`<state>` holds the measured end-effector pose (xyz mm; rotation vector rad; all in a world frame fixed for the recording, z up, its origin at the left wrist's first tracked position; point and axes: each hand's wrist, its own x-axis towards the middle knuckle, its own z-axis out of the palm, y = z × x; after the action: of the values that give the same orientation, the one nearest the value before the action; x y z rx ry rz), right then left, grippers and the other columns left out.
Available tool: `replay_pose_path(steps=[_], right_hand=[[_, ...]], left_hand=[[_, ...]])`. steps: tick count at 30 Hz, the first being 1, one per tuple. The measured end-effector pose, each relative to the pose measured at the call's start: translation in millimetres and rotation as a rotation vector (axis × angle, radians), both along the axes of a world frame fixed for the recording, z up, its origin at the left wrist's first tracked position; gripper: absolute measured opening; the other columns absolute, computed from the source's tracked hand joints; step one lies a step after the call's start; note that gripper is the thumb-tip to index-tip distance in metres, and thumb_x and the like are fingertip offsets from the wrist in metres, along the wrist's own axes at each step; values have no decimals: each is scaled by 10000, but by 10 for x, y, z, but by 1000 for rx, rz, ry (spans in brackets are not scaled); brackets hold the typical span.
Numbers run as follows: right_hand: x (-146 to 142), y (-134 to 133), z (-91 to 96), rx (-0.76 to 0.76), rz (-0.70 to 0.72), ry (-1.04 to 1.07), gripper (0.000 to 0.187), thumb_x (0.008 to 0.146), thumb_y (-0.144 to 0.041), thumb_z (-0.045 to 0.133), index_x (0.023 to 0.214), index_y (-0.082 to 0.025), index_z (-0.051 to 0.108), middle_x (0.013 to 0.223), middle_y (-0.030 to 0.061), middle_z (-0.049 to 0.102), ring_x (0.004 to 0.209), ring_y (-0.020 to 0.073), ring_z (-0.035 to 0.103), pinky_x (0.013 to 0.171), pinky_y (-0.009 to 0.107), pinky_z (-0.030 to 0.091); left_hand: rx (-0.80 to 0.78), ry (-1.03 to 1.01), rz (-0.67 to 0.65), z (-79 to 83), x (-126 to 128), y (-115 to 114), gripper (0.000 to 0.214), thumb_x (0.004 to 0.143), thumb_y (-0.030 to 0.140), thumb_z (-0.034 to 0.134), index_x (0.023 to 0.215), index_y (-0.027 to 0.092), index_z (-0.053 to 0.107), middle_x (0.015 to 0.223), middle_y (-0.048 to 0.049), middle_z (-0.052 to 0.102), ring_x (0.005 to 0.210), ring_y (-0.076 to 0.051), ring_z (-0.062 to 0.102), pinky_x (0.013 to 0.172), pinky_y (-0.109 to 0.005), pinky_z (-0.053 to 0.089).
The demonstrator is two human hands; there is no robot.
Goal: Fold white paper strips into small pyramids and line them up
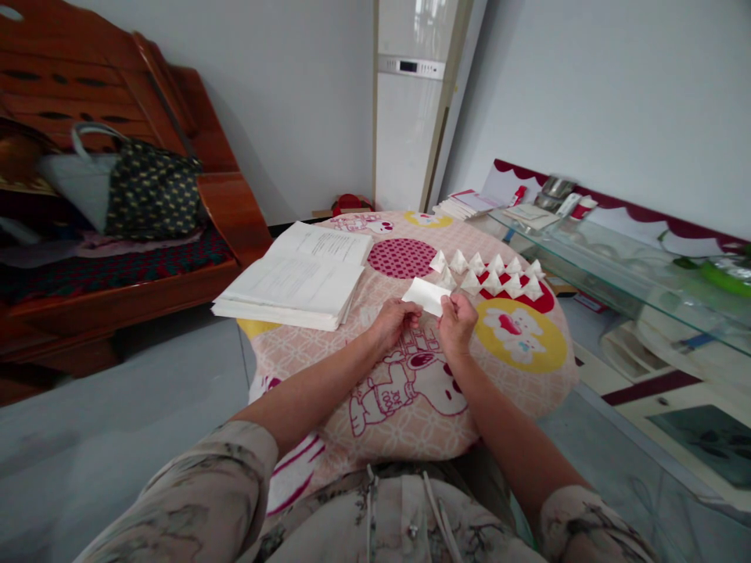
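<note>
A small white sheet of paper (426,295) is held up just above a round surface covered with a pink cartoon-print cloth (404,391). My left hand (394,322) pinches its near left edge. My right hand (458,322) pinches its near right corner. Both hands are closed on the paper. Behind the sheet lie several small folded white paper shapes (493,275) in rows on the cloth. An open book (302,275) rests on the left part of the cloth.
A glass-topped cabinet (616,266) runs along the right, with papers, a cup and a metal bowl on it. A wooden bench (117,258) with a dotted handbag (149,191) stands at the left. A tall white air conditioner (411,102) stands at the back wall.
</note>
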<state>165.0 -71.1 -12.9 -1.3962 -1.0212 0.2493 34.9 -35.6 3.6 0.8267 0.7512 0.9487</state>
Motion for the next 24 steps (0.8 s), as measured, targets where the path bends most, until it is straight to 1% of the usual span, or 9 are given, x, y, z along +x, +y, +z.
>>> replay_pose_path(steps=[5,8,10,12,14,17,20,22,24], right_hand=[[15,-5,3,9,-10,25,319,853,-530,555,698,-254,518,553,-28,480,557,180,492,509,289,388],[74,2,-17,11,-15,73,314,857,-527,558,716,-248,523,550,-45,469,496,162,476,478,287,378],[118,8,-31,2,-11,118,309,864,-527,557,741,-244,536,545,-54,471,451,152,468,459,289,376],[142,8,-35,2,-2,156,306,863,-526,563,755,-241,542,540,-59,474,422,146,462,444,290,373],[135,0,-27,15,14,173,308,859,-521,579,738,-242,530,531,-63,467,405,138,453,431,287,364],[82,-23,-2,17,62,179,328,854,-525,601,708,-244,511,514,-69,449,392,129,441,414,279,350],[31,-41,10,-21,114,203,338,843,-552,611,734,-240,542,512,-66,475,395,132,453,399,272,346],[17,-46,6,-41,136,223,335,837,-558,612,750,-238,559,498,-64,484,392,136,455,393,271,346],[16,-46,0,-48,147,240,325,833,-549,612,746,-240,561,465,-68,470,378,139,444,389,271,345]], left_hand=[[-19,-14,56,3,-29,19,102,614,78,661,570,138,590,539,15,573,441,-62,467,440,-189,391],[-21,-11,113,26,-106,61,109,614,72,624,554,146,570,534,16,560,462,-66,468,446,-188,383],[-30,2,128,54,-162,97,117,641,91,614,551,148,566,533,11,556,468,-73,474,447,-193,391],[-62,24,105,81,-197,122,113,692,129,627,585,142,594,561,-4,583,471,-84,491,441,-204,410],[-82,42,57,95,-201,125,94,743,180,660,666,126,647,613,-23,624,484,-96,521,436,-214,434],[-56,72,-50,82,-164,90,105,755,195,731,744,101,685,647,-39,651,497,-100,549,438,-213,457],[-9,101,-117,49,-125,51,109,719,121,750,666,97,657,561,-14,604,444,-77,503,419,-193,420],[12,108,-101,32,-117,46,136,706,94,742,618,102,639,513,2,573,418,-64,470,403,-182,380],[12,112,-73,24,-121,59,148,699,86,741,599,103,634,504,0,577,413,-58,464,398,-177,361]])
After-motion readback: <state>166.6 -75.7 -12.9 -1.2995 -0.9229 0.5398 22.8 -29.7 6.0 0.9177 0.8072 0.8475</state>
